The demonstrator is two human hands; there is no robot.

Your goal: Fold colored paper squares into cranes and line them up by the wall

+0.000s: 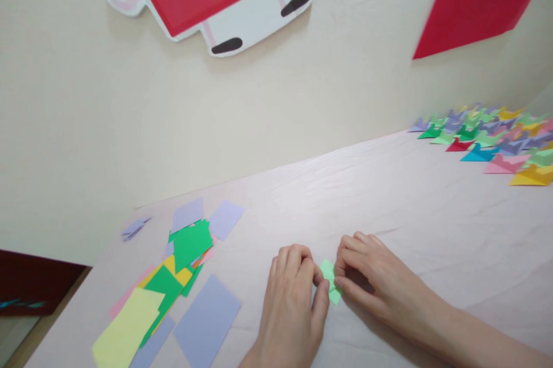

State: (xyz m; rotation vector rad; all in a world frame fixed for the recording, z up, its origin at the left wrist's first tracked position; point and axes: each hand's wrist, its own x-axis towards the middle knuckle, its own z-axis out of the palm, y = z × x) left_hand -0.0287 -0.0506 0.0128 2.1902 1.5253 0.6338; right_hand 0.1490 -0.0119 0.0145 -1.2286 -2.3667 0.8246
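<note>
A small light green folded paper (330, 281) lies on the table near the front edge, between both hands. My left hand (291, 304) has its fingers curled and pinches the paper's left side with thumb and fingertips. My right hand (371, 284) presses and pinches the paper's right side, fingers bent together. Most of the paper is hidden under the fingers.
The table wears a pale pink cloth (389, 207). A loose heap of coloured paper squares (173, 276) lies to the left. Several folded paper shapes (496, 137) sit in rows at the far right. A cream wall (216, 126) with red hangings stands behind.
</note>
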